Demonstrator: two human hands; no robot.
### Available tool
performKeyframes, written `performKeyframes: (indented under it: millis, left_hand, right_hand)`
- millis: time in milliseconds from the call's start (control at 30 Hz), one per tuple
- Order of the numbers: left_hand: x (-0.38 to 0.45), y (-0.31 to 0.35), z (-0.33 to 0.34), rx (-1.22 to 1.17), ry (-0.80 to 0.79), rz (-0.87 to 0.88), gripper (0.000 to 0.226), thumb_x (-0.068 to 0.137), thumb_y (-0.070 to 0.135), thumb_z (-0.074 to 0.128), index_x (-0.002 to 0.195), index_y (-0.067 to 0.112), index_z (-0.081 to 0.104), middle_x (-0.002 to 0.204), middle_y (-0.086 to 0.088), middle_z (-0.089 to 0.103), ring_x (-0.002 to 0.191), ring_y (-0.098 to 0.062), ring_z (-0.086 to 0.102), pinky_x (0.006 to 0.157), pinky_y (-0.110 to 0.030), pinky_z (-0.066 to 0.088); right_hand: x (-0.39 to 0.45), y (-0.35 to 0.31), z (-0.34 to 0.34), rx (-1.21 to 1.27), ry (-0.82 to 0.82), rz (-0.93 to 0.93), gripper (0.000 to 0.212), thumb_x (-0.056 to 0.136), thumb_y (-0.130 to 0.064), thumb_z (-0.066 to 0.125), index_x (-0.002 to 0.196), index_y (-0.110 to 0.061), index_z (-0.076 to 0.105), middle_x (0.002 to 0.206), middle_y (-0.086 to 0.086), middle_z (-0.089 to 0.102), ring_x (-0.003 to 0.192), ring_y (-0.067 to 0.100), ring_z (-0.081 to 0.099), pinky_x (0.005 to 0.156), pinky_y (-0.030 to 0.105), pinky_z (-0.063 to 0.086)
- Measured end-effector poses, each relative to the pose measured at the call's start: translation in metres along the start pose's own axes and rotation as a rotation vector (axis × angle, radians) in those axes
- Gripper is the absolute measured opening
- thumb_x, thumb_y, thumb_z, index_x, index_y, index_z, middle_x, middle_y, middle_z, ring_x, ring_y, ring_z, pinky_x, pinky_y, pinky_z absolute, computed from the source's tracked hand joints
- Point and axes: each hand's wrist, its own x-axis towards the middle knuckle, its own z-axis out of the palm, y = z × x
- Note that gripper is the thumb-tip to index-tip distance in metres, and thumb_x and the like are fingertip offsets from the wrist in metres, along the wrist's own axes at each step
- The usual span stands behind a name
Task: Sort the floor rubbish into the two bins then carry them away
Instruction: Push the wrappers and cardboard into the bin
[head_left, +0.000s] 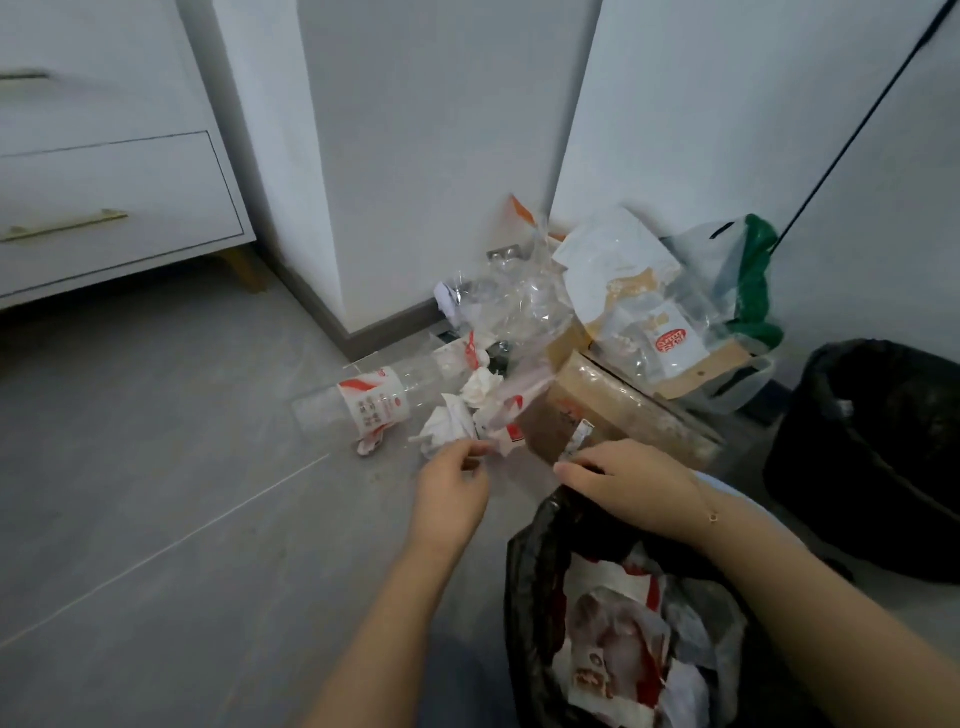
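Note:
A heap of rubbish lies on the grey floor by the wall: a clear plastic bottle (363, 400) with a red and white label, crumpled white tissues (449, 428), clear wrappers (514, 306) and a flattened cardboard box (618, 410). My left hand (454, 486) reaches to the tissues, its fingertips curled at a white scrap's edge. My right hand (623, 480) lies over the near end of the cardboard box, fingers bent on it. Below it stands a bin lined with a black bag (530, 597), holding red and white wrappers. A second black-lined bin (872, 467) stands at the right.
A white drawer unit (114, 197) on wooden legs stands at the left. White wall panels (441, 156) rise behind the heap. A white and green plastic bag (743, 291) leans at the back right, with a thin black cord (857, 130) above it. Bare floor (156, 493) spreads to the left.

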Motion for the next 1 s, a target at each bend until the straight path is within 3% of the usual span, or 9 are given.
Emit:
performKeyframes:
  millis: [133,200,267,367,567,667,767,900,1000]
  left_hand:
    - [0.021,0.000,0.030,-0.107,0.158,0.032,0.029,0.085,0.001,0.055,0.099,0.024,0.062,0.104,0.005,0.061,0.096,-0.011,0.057,0.082,-0.020,0.044]
    - [0.028,-0.015,0.034,0.019,0.131,0.116,0.030,0.081,0.005,0.063,0.106,0.022,0.063,0.110,0.004,0.059,0.106,-0.013,0.054,0.086,-0.014,0.037]
    - [0.035,-0.032,0.038,0.146,0.047,0.202,0.044,0.077,0.015,0.070,0.120,0.019,0.060,0.124,-0.001,0.056,0.120,-0.018,0.048,0.096,-0.014,0.029]
    - [0.053,-0.038,0.042,0.256,0.052,0.222,0.070,0.077,0.030,0.071,0.141,0.027,0.042,0.147,-0.003,0.037,0.136,-0.020,0.029,0.110,-0.033,0.023]
    - [0.093,-0.041,0.069,0.437,0.010,0.171,0.081,0.080,0.039,0.068,0.148,0.029,0.025,0.143,0.003,0.043,0.131,-0.021,0.038,0.102,-0.038,0.030]
    - [0.102,-0.047,0.078,0.410,0.041,0.205,0.044,0.086,0.027,0.062,0.129,0.025,0.053,0.117,-0.003,0.060,0.108,-0.027,0.056,0.084,-0.036,0.041]
    - [0.106,-0.047,0.075,0.212,0.112,0.193,0.013,0.089,0.013,0.059,0.096,0.009,0.069,0.095,-0.009,0.065,0.088,-0.028,0.060,0.070,-0.032,0.038]
    - [0.104,-0.027,0.064,-0.031,0.102,0.106,0.012,0.091,0.010,0.058,0.085,0.002,0.065,0.077,-0.009,0.063,0.073,-0.021,0.056,0.066,-0.032,0.039]
    - [0.097,-0.013,0.055,-0.080,0.071,0.106,0.026,0.092,0.011,0.056,0.067,0.009,0.049,0.060,0.003,0.045,0.058,-0.009,0.041,0.054,-0.022,0.030]
  right_hand:
    - [-0.001,0.014,-0.007,0.118,-0.014,-0.011,0.034,0.095,-0.041,0.045,0.088,-0.017,0.068,0.080,-0.003,0.065,0.071,0.009,0.059,0.072,0.030,0.049]
    - [0.007,0.020,-0.010,0.159,0.076,-0.011,0.021,0.092,-0.034,0.053,0.092,-0.022,0.069,0.087,-0.008,0.067,0.080,0.006,0.061,0.077,0.027,0.051]
    - [0.020,0.027,-0.012,0.175,0.172,0.002,0.015,0.089,-0.028,0.057,0.093,-0.022,0.070,0.091,-0.010,0.068,0.086,0.007,0.061,0.081,0.027,0.050]
    - [0.041,0.030,-0.011,0.190,0.280,0.055,0.016,0.086,-0.021,0.059,0.097,-0.018,0.070,0.095,-0.006,0.068,0.089,0.012,0.060,0.082,0.029,0.048]
    - [0.063,0.040,0.009,0.121,0.501,0.096,0.029,0.082,-0.023,0.061,0.111,-0.018,0.063,0.118,-0.002,0.055,0.110,0.015,0.049,0.092,0.028,0.043]
    - [0.066,0.040,0.006,-0.005,0.625,0.183,0.042,0.083,-0.025,0.059,0.124,-0.017,0.052,0.132,0.003,0.044,0.123,0.019,0.037,0.103,0.030,0.030]
    - [0.070,0.044,0.007,-0.044,0.543,0.330,0.059,0.081,-0.034,0.060,0.133,-0.018,0.037,0.137,0.006,0.038,0.125,0.024,0.035,0.106,0.038,0.031]
    - [0.067,0.057,0.019,-0.064,0.427,0.416,0.081,0.077,-0.039,0.065,0.142,-0.019,0.021,0.141,0.005,0.034,0.129,0.024,0.032,0.108,0.039,0.028]
    - [0.057,0.064,0.030,-0.131,0.439,0.421,0.082,0.076,-0.033,0.067,0.143,-0.020,0.021,0.139,0.005,0.035,0.128,0.024,0.033,0.106,0.037,0.030]
